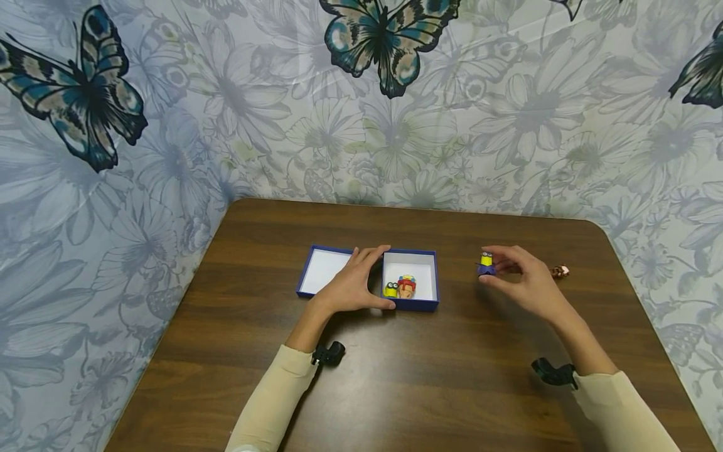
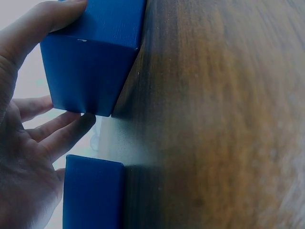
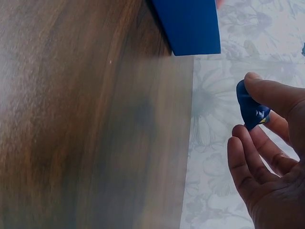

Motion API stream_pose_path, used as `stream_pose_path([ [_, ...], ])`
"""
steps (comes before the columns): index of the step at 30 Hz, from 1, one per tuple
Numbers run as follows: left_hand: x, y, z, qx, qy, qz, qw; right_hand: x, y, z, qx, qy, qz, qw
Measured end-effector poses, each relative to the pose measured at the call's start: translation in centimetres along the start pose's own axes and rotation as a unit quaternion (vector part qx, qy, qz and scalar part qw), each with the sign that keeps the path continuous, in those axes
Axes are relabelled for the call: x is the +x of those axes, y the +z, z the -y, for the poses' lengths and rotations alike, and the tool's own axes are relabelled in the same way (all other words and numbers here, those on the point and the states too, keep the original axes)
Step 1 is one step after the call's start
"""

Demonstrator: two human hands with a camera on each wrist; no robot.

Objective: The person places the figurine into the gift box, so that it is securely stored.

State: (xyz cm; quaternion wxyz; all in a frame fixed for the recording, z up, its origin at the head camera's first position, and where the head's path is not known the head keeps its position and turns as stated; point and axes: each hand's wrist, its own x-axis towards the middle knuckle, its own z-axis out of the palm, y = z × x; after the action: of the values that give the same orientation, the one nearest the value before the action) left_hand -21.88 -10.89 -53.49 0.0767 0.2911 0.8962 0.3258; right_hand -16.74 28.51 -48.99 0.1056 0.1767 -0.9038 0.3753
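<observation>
On the brown wood-grain tabletop, the left grip holds an open, blue, white-lined rectangular box, well leftward of the right grip, which pinches a small yellow-and-blue toy figurine upright, on that grip's box-facing side.

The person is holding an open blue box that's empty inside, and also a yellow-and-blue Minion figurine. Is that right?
Not quite: the blue box isn't empty. The head view shows a yellow Minion inside, with a red-and-tan figurine beside it. The rest is right: the box is open, and both it and the yellow-and-blue Minion figurine are held.
</observation>
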Motion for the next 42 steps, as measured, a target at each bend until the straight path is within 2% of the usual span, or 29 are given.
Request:
stream_pose_path([
  [5,-0.1,0.0,0.0,-0.001,-0.003,0.001,1.0,0.5,0.3,0.5,0.006,-0.004,0.0,1.0],
  [11,-0.1,0.0,0.1,-0.003,0.0,0.0,1.0,0.9,0.9,0.9,0.006,-0.005,0.019,0.9998],
  [23,-0.1,0.0,0.0,0.003,0.001,-0.001,1.0,1.8,2.8,1.4,0.01,-0.009,0.033,0.9994],
  [42,-0.1,0.0,-0.2,0.001,0.0,0.001,1.0,3.3,5.6,3.9,0.018,-0.001,0.074,0.9971],
])
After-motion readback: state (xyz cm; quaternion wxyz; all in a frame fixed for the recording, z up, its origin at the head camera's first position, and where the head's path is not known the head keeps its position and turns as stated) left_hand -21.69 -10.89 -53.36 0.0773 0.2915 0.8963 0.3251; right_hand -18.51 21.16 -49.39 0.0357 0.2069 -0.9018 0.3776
